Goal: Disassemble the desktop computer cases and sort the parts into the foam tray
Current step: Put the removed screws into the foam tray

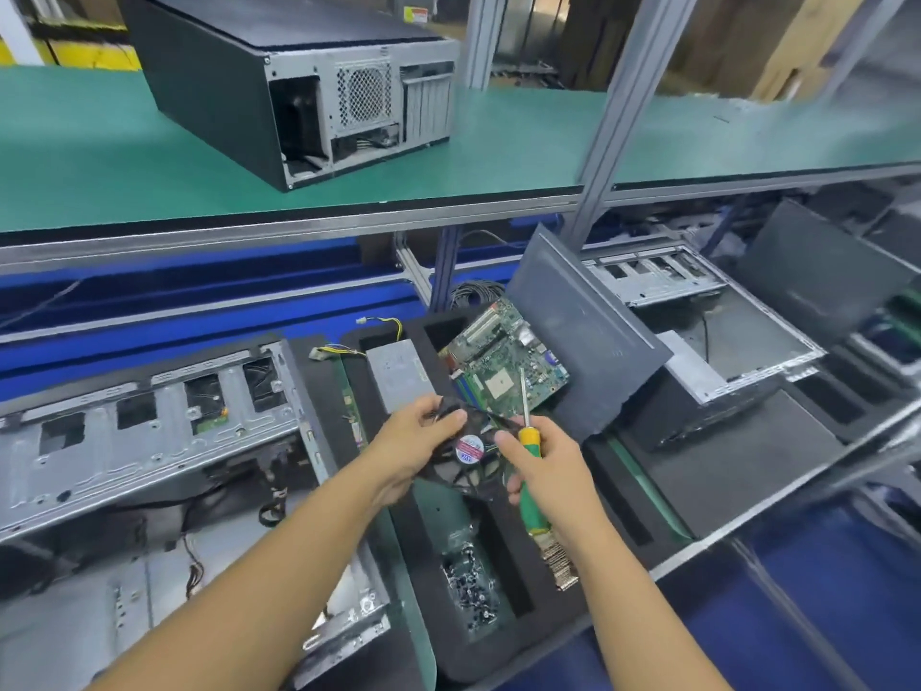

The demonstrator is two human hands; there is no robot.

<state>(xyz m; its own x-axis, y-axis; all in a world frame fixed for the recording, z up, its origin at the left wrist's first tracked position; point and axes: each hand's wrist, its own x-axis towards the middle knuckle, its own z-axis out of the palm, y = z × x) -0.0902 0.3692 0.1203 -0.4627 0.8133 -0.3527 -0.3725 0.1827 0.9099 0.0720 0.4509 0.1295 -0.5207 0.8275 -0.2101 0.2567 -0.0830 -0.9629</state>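
The fan (468,448) is sitting at the centre of the frame, above the foam tray (553,625). The left hand (413,441) is gripping its black frame with curled fingers. The right hand (543,461) is clasping a green and yellow screwdriver (531,496), tip pointing up, beside the fan.

In the tray's upper compartments, a grey power supply (398,374) and a motherboard (503,361) are lying side by side. Lower down, one compartment is holding loose screws (471,586), and a finned metal part (560,561) is lying to their right.

An opened case (149,441) is lying at the left of the frame. A dark side panel (578,331) is leaning right of the motherboard, with a second opened case (722,331) behind it. A closed case (289,87) is resting on the green shelf (99,157) at the upper left.
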